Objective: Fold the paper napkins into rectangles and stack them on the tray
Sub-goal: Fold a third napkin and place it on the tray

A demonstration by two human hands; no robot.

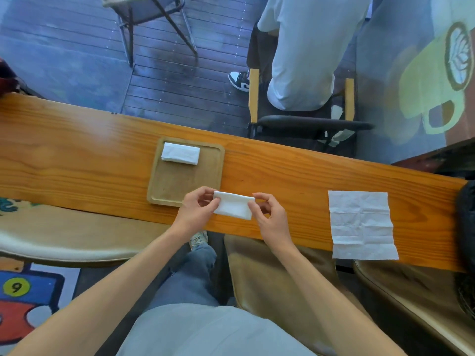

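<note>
Both hands, left (196,205) and right (270,214), pinch the ends of a white folded napkin (233,204) over the glossy wood worktop (77,160). Wooden tray (180,186) at 10 o'clock holds one folded rectangle (180,153); creased flat napkin (361,224) at 3 o'clock.

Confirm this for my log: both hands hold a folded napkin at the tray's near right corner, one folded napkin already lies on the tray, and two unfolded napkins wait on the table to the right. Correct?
Not quite. The head view shows only one unfolded napkin on the table to the right. The rest stands: left hand and right hand hold a folded napkin; another folded one lies on the tray.
</note>
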